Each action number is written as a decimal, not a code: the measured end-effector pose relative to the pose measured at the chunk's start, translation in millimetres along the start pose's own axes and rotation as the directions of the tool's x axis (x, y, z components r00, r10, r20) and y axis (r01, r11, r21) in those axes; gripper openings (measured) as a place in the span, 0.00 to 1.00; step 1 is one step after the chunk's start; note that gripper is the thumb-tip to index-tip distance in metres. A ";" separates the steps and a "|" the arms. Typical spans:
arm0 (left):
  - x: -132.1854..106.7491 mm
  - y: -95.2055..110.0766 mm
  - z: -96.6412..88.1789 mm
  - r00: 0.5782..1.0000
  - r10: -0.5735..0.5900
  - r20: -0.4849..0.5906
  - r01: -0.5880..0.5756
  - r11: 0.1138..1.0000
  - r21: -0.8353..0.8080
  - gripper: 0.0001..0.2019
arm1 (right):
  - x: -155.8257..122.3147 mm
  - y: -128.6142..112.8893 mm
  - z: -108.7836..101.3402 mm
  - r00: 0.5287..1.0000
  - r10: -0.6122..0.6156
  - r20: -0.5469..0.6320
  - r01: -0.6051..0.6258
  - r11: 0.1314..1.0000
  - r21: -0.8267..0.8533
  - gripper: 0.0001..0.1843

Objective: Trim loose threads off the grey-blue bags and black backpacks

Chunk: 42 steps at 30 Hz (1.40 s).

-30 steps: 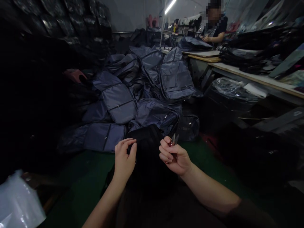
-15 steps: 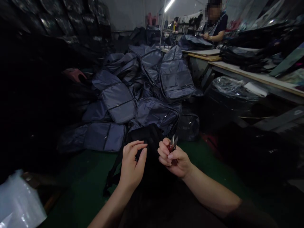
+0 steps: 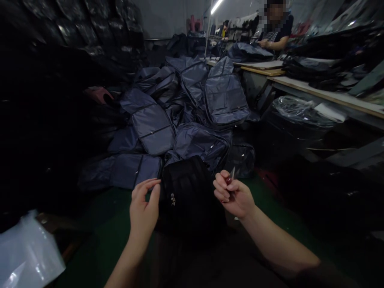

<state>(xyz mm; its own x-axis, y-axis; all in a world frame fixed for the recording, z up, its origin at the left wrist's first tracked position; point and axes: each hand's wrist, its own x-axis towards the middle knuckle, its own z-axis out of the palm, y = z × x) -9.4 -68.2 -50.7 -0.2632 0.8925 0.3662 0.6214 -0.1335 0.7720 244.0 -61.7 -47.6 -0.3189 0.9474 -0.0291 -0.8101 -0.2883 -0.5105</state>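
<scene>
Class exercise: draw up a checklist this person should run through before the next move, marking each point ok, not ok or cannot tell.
1. Snips secure in the right hand: ok; fingers wrap the red handle and the blade end points up.
2. Left hand free: ok; nothing shows in it.
3. Left fingers clear of the snips: ok; the hands are on opposite sides of the black bag.
4. Left hand steadying the black bag: cannot tell; the fingertips are near its edge, but contact is unclear.
5. Light on the black bag: not ok; its lower part is lost in shadow.
6. Co-worker out of the way: ok; at the tables in the background.
</scene>
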 end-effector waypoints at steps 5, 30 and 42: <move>-7.2 -40.3 -13.9 0.971 -0.237 0.022 0.236 0.971 0.031 0.13 | -4.6 -13.4 -43.3 0.967 -0.153 -0.204 0.073 0.932 -0.356 0.14; 54.1 -54.7 31.7 0.968 -0.219 0.123 0.228 0.972 -0.064 0.11 | -21.5 33.9 -63.5 0.990 0.139 0.012 -0.050 0.435 -0.899 0.25; 4.1 -71.1 7.9 0.818 -0.500 0.285 0.566 0.786 -0.247 0.20 | -18.4 44.3 -59.3 0.984 0.081 -0.161 -0.164 0.775 -0.610 0.24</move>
<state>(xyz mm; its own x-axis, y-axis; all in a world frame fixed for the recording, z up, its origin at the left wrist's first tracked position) -48.8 -51.7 -108.2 -0.3153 0.9196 -0.2343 0.1573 0.2941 0.9427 243.1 -83.7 -120.7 -0.3001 0.9308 -0.2085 -0.2759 -0.2939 -0.9151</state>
